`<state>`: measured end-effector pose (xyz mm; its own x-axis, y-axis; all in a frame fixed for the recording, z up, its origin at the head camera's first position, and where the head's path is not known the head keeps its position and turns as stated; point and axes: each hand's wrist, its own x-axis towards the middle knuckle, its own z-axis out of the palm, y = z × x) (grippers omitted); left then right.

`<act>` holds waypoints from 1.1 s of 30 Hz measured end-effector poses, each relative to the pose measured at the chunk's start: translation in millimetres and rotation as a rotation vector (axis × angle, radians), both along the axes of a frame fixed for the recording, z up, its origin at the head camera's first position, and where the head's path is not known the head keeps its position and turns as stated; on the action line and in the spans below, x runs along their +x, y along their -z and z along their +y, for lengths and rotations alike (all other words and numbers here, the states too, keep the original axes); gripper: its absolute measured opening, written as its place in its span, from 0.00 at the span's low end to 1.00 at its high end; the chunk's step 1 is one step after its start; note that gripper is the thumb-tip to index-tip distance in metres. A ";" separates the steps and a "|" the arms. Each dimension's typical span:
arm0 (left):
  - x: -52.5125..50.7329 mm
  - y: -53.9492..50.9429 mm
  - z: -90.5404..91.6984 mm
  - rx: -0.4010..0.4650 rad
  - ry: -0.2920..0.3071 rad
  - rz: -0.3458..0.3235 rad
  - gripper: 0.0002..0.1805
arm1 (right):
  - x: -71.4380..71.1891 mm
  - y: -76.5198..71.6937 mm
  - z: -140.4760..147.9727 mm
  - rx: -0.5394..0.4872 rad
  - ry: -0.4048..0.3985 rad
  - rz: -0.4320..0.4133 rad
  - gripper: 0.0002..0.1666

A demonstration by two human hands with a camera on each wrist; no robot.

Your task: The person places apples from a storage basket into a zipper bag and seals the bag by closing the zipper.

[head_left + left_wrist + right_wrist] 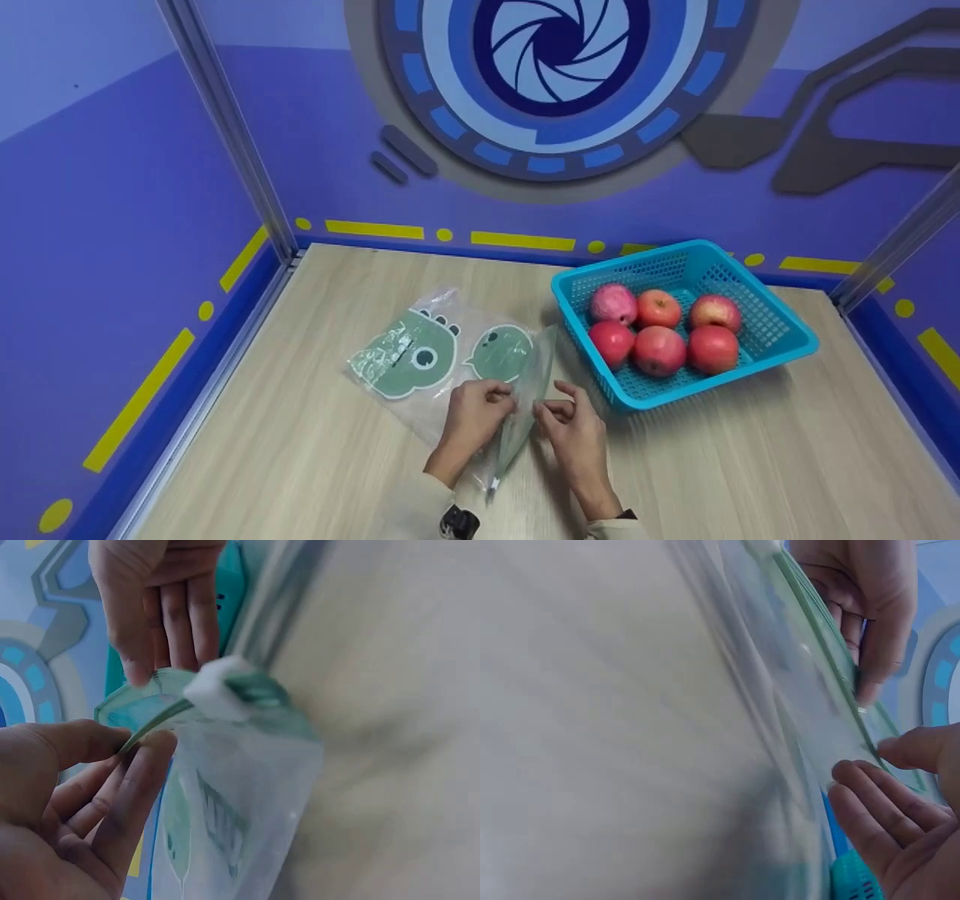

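Note:
A clear plastic zip bag [420, 352] printed with green cartoon faces lies partly on the table, its mouth edge raised toward the person. My left hand [476, 412] pinches one side of the green-trimmed mouth between thumb and forefinger. On the opposite side, my right hand [574, 427] holds the other edge between its thumb and fingers. The two mouth edges stand apart between the hands. A white slider [225, 690] sits at the near end of the zip in the left wrist view, somewhat blurred. The bag's inside is mostly hidden.
A blue plastic basket [697, 394] stands right of the bag, close beyond the right hand. Several red apples [660, 351] lie inside it. The wooden table [750, 465] is bounded by purple panels and metal posts [232, 127].

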<state>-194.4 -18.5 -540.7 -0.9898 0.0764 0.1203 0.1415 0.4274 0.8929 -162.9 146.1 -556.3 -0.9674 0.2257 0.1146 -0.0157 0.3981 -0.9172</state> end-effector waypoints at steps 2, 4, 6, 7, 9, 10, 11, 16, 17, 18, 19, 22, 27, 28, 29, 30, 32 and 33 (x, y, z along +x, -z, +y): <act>1.1 -2.5 3.4 0.045 -0.016 -0.001 0.07 | 1.0 -0.6 -1.1 -0.007 0.015 0.014 0.21; 2.3 -4.7 6.2 0.077 -0.039 0.009 0.06 | 2.5 -1.0 -2.3 -0.002 0.022 0.047 0.17; 3.4 -6.8 8.1 0.091 -0.072 0.031 0.06 | 3.5 -1.6 -3.0 0.014 0.030 0.092 0.13; 3.7 -8.1 8.8 0.093 -0.091 0.053 0.06 | 3.9 -2.0 -2.7 0.022 0.035 0.119 0.12; 4.2 -10.9 9.1 0.087 -0.126 0.099 0.06 | 3.6 -2.9 -1.4 0.044 0.044 0.172 0.12; 4.3 -12.4 8.5 0.082 -0.141 0.129 0.06 | 2.9 -3.7 -0.3 0.054 0.050 0.196 0.12; 4.2 -14.5 7.9 0.072 -0.155 0.151 0.06 | 2.3 -4.5 0.9 0.064 0.055 0.219 0.12; 2.2 -25.0 1.0 0.032 -0.207 0.243 0.09 | -3.2 -10.6 10.0 0.090 0.091 0.325 0.10; 1.5 -26.9 -0.4 0.026 -0.220 0.248 0.10 | -4.5 -11.9 11.9 0.095 0.100 0.343 0.10; 1.1 -28.9 -1.8 0.022 -0.233 0.247 0.11 | -5.8 -13.2 13.7 0.099 0.110 0.359 0.09; 0.7 -31.0 -3.0 0.017 -0.244 0.241 0.11 | -6.9 -14.3 15.2 0.107 0.121 0.371 0.09; -0.5 -36.3 -7.2 0.012 -0.268 0.248 0.12 | -10.4 -17.8 18.8 0.133 0.155 0.397 0.09; -2.7 -42.4 -14.3 0.000 -0.301 0.311 0.10 | -12.5 -26.3 24.0 0.176 0.196 0.425 0.11; -3.3 -43.1 -16.0 0.000 -0.309 0.329 0.10 | -12.8 -27.8 25.2 0.182 0.205 0.427 0.11; -4.0 -43.9 -17.7 0.001 -0.319 0.350 0.09 | -12.9 -29.3 26.3 0.188 0.217 0.427 0.11; -4.7 -44.7 -19.5 0.000 -0.328 0.371 0.09 | -13.2 -30.3 27.4 0.193 0.228 0.423 0.11; -5.7 -45.4 -23.0 0.006 -0.351 0.411 0.08 | -13.7 -31.8 29.8 0.194 0.246 0.414 0.11; -5.7 -45.7 -24.8 0.011 -0.361 0.428 0.07 | -13.9 -32.5 30.9 0.193 0.254 0.409 0.11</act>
<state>-200.1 -43.3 -494.9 -0.8157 -0.2617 0.5159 0.3386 0.5072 0.7925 -176.7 177.1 -523.8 -0.7524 0.3847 0.5346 -0.2385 0.5974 -0.7656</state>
